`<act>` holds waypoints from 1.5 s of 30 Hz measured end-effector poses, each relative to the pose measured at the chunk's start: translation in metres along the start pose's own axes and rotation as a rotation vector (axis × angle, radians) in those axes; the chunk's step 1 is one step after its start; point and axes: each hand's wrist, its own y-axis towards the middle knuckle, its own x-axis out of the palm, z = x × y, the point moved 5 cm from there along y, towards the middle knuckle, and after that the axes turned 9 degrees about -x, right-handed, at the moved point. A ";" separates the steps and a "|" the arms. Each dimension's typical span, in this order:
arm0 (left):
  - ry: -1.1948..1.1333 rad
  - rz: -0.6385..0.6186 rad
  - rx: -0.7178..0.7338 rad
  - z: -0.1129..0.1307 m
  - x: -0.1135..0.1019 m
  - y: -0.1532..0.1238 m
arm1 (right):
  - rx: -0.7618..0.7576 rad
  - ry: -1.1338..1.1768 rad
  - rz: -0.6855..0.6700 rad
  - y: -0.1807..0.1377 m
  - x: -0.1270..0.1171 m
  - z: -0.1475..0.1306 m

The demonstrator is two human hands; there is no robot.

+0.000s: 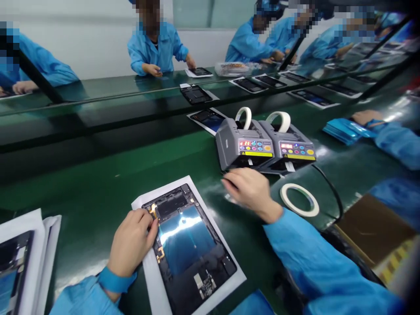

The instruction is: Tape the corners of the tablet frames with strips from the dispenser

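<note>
An opened tablet (188, 238) lies on a white sheet (149, 273), its inner parts and a shiny blue-filmed battery facing up. My left hand (133, 240) rests at the tablet's left edge with the fingers curled together; whatever is between them is hidden. Just in front of two grey tape dispensers (244, 146), my right hand (249, 188) is held above the bench, slightly blurred. Its fingers are bent in toward the thumb, and I cannot make out what they hold. Short white tape ends (289, 166) stick out of the dispensers.
A roll of white tape (299, 200) lies right of my right hand, near a black cable (333, 188). Another tablet (15, 267) on paper is at the left. Beside me, a co-worker's hand (367, 117) touches blue packets (346, 131). More people work across the green bench (82, 188).
</note>
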 end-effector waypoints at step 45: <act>-0.135 -0.073 0.050 0.047 -0.005 0.011 | -0.279 0.577 0.038 0.028 0.051 -0.042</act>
